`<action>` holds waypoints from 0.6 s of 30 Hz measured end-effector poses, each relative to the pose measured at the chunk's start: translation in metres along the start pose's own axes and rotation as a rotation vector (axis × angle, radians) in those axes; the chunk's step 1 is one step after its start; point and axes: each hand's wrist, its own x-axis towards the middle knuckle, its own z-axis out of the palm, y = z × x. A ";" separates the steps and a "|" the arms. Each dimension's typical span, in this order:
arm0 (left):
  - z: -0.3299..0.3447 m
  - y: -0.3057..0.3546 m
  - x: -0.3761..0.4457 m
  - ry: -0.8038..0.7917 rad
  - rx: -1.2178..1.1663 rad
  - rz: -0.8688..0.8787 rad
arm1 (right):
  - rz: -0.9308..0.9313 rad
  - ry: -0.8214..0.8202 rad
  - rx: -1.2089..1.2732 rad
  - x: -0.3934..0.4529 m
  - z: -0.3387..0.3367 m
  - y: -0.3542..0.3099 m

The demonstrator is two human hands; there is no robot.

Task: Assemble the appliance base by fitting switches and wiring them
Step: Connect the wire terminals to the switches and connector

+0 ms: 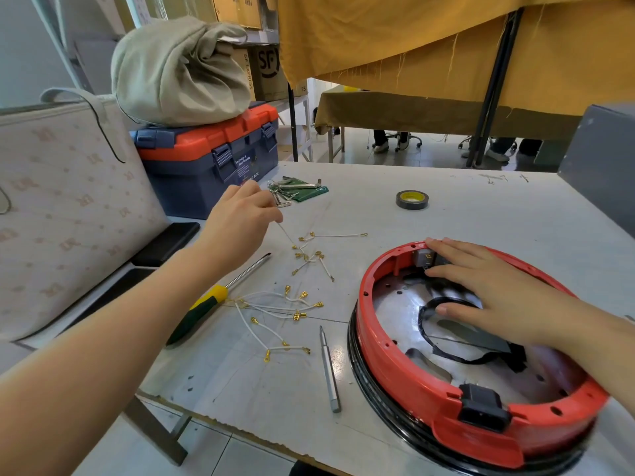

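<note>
The round red appliance base (395, 379) lies upside down at the right of the table, a black socket (482, 405) on its near rim. My right hand (494, 290) rests flat inside it, fingertips by the grey switches (424, 257) at the far rim. My left hand (240, 219) pinches the end of a thin white wire (287, 234) lifted from a far pile of short wires (311, 257) with gold terminals. A second pile of wires (278, 312) lies nearer.
A yellow-and-black screwdriver (206, 305) and a small grey driver (329, 369) lie on the table (481, 214). Black tape roll (411, 199), keys (280, 194), a blue-orange toolbox (206, 156), a patterned bag (65, 207) and a grey box (601, 166) stand around.
</note>
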 end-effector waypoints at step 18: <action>-0.012 0.075 0.008 -0.101 -1.303 -0.520 | 0.115 0.425 0.801 -0.001 -0.026 -0.015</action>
